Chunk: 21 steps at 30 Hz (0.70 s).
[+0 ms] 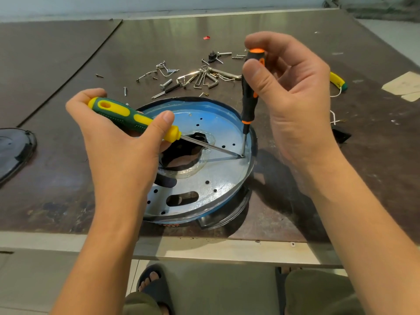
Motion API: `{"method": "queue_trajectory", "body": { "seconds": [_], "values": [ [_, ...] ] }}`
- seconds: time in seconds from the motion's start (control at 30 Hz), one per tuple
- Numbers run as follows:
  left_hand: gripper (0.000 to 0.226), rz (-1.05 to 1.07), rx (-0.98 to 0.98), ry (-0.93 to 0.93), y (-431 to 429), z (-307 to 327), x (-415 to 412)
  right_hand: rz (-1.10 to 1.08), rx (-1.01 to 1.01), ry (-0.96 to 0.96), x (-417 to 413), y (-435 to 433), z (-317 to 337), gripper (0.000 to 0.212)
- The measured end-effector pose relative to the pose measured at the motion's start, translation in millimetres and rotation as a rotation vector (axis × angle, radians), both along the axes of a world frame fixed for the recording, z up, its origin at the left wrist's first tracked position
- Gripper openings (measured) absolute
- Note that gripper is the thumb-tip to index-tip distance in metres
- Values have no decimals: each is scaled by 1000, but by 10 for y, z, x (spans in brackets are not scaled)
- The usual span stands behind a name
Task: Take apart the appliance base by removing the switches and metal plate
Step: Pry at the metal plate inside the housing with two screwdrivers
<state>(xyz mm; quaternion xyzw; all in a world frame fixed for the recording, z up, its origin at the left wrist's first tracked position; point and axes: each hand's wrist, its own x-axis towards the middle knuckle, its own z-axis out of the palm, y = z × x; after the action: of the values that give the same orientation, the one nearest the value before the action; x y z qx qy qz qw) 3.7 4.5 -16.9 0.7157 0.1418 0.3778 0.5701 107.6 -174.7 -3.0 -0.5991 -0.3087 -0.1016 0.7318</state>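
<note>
Hovering above the metal plate (218, 178), left grip (118, 142) clutches yellow screwdriver (127, 115), right grip (293, 98) pinches black screwdriver (248, 103).

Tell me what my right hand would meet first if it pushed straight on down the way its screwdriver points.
The metal plate: the right hand holds the black screwdriver nearly upright, tip seemingly already on the plate near its right rim, beside the tip of the green-and-yellow screwdriver.

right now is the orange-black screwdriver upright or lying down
Upright: the orange-black screwdriver stands tip down on the metal plate, right hand pinching its handle top.
</note>
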Motion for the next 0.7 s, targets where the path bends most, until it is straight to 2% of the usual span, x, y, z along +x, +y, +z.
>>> {"method": "queue_trajectory", "body": {
  "seconds": [0.17, 0.3, 0.53, 0.7],
  "values": [
    [69, 3, -8, -2, 2, -1, 4, 101, 76, 103, 4, -33, -11, 25],
    [68, 1, 0, 0, -12, 0, 1, 46, 15, 11, -6, -29, 20, 18],
    [68, 8, 2, 6, -5, -9, 0, 103, 64, 77, 8, -67, -4, 23],
    [70, 0, -16, 12, 7, -1, 11, 49, 0, -4, -27, -20, 28, 19]
  ]
}}
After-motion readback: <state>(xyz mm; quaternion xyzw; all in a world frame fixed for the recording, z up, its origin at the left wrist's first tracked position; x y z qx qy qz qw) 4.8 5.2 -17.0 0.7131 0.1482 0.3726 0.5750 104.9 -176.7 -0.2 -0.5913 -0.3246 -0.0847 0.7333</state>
